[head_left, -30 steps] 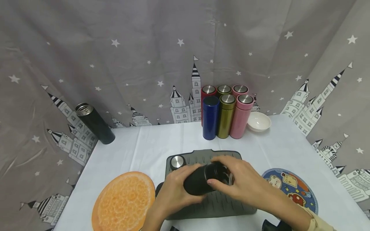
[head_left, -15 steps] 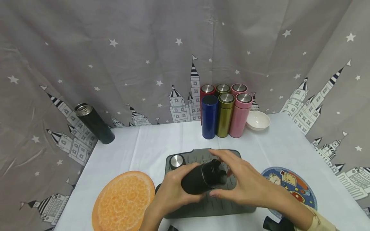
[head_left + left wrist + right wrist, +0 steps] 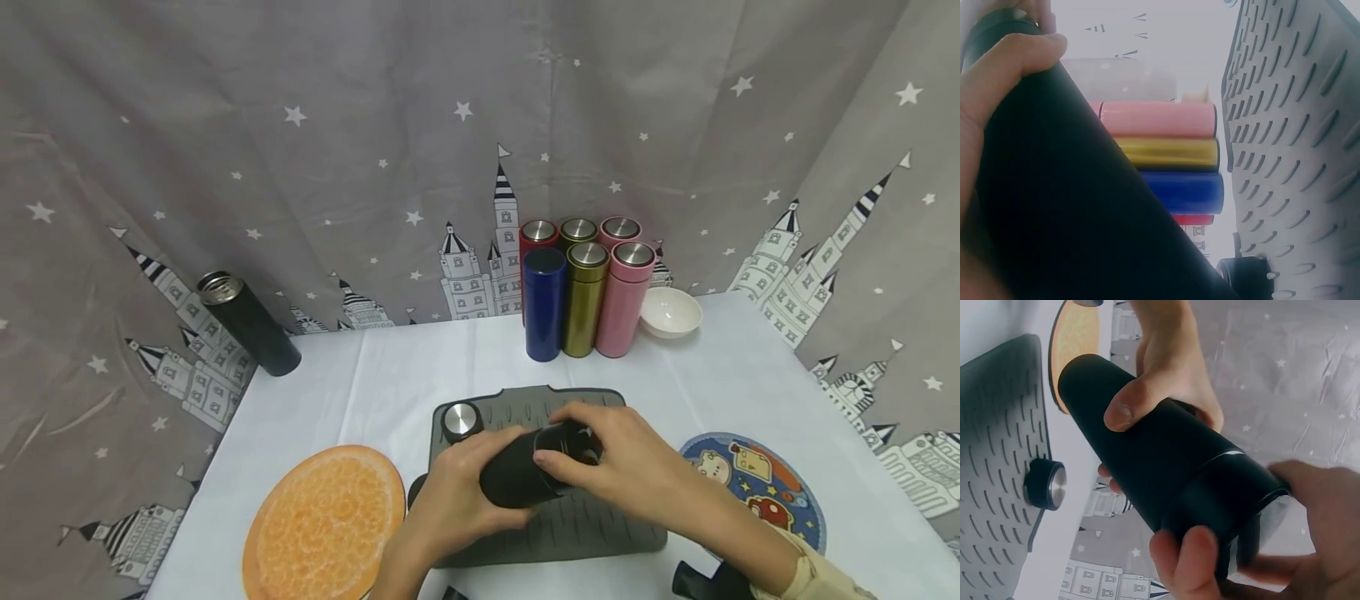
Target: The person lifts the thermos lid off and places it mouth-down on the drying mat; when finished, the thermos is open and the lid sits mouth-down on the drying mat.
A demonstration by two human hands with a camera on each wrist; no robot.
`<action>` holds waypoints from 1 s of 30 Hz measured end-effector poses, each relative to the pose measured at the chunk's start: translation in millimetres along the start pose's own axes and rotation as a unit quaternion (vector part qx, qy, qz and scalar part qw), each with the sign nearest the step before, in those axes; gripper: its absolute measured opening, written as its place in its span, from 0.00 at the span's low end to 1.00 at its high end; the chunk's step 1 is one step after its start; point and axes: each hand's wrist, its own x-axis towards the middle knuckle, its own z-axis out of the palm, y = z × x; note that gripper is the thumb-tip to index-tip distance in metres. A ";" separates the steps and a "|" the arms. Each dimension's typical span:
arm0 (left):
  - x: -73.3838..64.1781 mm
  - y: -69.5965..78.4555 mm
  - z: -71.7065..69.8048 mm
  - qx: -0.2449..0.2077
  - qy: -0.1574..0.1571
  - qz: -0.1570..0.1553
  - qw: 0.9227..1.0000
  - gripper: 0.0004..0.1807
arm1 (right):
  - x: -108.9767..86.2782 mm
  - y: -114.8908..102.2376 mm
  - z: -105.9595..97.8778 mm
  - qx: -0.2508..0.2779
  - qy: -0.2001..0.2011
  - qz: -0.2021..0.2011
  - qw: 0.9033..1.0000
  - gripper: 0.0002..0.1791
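Note:
A matte black thermos (image 3: 513, 473) lies tilted in mid-air over the grey ribbed mat (image 3: 570, 537). My left hand (image 3: 453, 492) grips its body, thumb across the side. At the thermos's upper end, my right hand (image 3: 626, 462) holds the rim section, with thumb and fingers curled about it in the right wrist view. Just below a pale seam line, that end has a glossy, partly see-through edge (image 3: 1272, 519) between the right fingers. A black cap with a steel top (image 3: 461, 419) stands on the mat's far left corner, beyond my left hand.
An orange round mat (image 3: 326, 521) lies left, a blue cartoon mat (image 3: 757, 483) right. At the back stand blue (image 3: 543, 308), gold (image 3: 587, 308) and pink (image 3: 626, 308) bottles, others behind, beside a white bowl (image 3: 670, 313). A dark uncapped bottle (image 3: 251, 325) stands back left.
My right hand loosened from the thermos's end half a second ago, fingers apart, and now grips it again. The left hand has kept its hold.

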 end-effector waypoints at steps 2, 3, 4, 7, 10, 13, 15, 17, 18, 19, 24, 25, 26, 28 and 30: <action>0.2 0.1 -0.9 -0.008 0.000 0.000 1.000 0.46 | -2.2 0.4 -1.2 -0.004 0.007 -0.030 1.000 0.29; 0.3 0.1 -1.4 -0.013 0.001 0.001 1.000 0.46 | -3.6 0.7 -1.9 -0.007 0.011 -0.046 0.999 0.28; 0.3 0.1 -1.9 -0.019 0.000 0.001 1.000 0.46 | -5.2 0.8 -2.7 -0.010 0.015 -0.061 0.998 0.28; 0.2 0.3 -2.9 -0.035 -0.003 -0.001 0.999 0.45 | -9.4 1.6 -5.0 -0.003 0.013 -0.097 0.995 0.28; 0.2 -0.1 -3.1 -0.053 -0.008 0.003 0.999 0.44 | -12.5 3.1 -6.5 0.000 0.003 -0.132 0.991 0.29; -0.8 -1.4 -2.9 -0.073 -0.014 0.005 0.997 0.43 | -14.6 5.5 -5.9 -0.008 -0.001 -0.175 0.984 0.32; -1.6 -2.5 -2.7 -0.088 -0.020 0.002 0.996 0.43 | -15.2 7.1 -4.8 -0.017 0.008 -0.199 0.980 0.35; -1.9 -3.8 -2.5 -0.096 -0.021 0.001 0.995 0.43 | -15.2 7.6 -3.4 -0.016 0.018 -0.204 0.979 0.38; -1.9 -4.2 -2.6 -0.098 -0.022 -0.001 0.995 0.43 | -14.9 7.5 -2.7 -0.014 0.022 -0.200 0.979 0.39; -1.9 -4.5 -2.7 -0.098 -0.022 -0.003 0.995 0.43 | -14.5 7.1 -1.8 -0.010 0.024 -0.189 0.982 0.40; -2.4 -4.4 -2.4 -0.073 -0.013 -0.008 0.997 0.42 | -9.6 2.6 4.5 0.001 0.005 -0.065 0.998 0.41; -2.4 -4.2 -1.9 -0.063 -0.011 -0.007 0.998 0.42 | -7.9 1.8 6.2 0.000 -0.003 -0.037 0.999 0.39; -2.4 -3.9 -1.5 -0.051 -0.009 -0.006 0.999 0.42 | -6.2 1.2 7.8 -0.003 -0.008 -0.014 1.000 0.37; -2.3 -3.3 -0.6 -0.032 -0.009 -0.004 0.999 0.43 | -2.9 0.5 10.3 -0.004 -0.017 0.014 1.000 0.35; -2.6 -3.0 -0.2 -0.019 -0.011 -0.006 1.000 0.43 | -1.1 0.4 11.6 -0.002 -0.017 0.024 1.000 0.33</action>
